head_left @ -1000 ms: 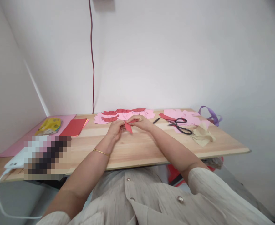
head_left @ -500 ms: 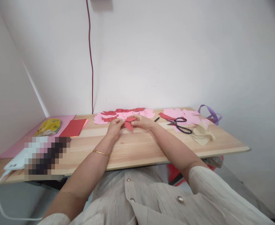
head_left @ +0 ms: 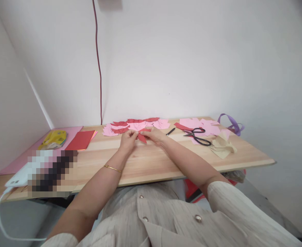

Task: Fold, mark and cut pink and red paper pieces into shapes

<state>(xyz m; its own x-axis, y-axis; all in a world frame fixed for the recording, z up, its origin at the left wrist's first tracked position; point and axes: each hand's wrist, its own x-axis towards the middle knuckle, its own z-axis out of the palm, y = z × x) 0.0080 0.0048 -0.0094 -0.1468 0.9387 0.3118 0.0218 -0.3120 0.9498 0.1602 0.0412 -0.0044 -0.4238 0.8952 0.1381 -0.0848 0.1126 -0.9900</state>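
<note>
A small folded piece of red paper [head_left: 142, 138] with pointed ends is held between both hands above the wooden table. My left hand [head_left: 129, 140] pinches its left side, thumb and fingertips closed. From the right, my right hand [head_left: 154, 135] grips the other side, its fingers partly covering the paper. Just behind the hands lie pink paper cutouts [head_left: 111, 130] and red paper cutouts [head_left: 120, 130] with pointed, notched edges. A black pen [head_left: 170, 131] rests beside my right hand.
Black-handled scissors [head_left: 197, 136] lie right, among pink paper scraps [head_left: 211, 128], a crumpled beige sheet [head_left: 222, 147] and a purple ribbon [head_left: 229, 120]. At left are a red paper stack [head_left: 80, 140], a yellow packet [head_left: 54, 138] and a white device [head_left: 18, 176] with a cable.
My right hand has shifted its fingers over the red paper, covering more of it. The paper has turned slightly, and more of the pen shows.
</note>
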